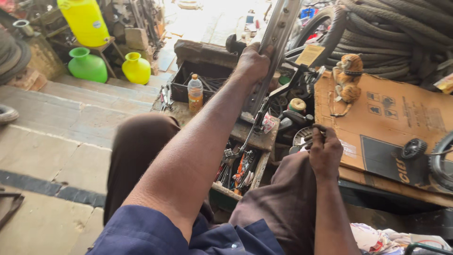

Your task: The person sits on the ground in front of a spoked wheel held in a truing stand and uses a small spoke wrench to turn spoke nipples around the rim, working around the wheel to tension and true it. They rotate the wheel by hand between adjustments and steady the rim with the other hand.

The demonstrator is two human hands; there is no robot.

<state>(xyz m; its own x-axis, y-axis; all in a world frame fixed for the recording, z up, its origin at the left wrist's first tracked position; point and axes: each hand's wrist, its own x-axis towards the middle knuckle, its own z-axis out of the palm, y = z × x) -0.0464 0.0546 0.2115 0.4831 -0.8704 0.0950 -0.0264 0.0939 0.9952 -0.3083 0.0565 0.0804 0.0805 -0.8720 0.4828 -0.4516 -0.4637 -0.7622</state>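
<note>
Head view: left hand (252,61) fingers grip a metal rim (276,47); right hand (324,151) fingers closed above a toolbox (257,172) of tools.

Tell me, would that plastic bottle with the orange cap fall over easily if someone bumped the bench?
Probably yes. The bottle is tall and narrow and stands upright near the edge of the cluttered workbench, so a knock might tip it. It looks partly filled with amber liquid, which may steady it a little. Once down, its round body would likely roll.

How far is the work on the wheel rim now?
Done: the metal rim is bare, without tyre. In hand: the left hand grips it upright on the stand, while the right hand holds thin spokes. Left: no spokes visible in its holes.
</note>
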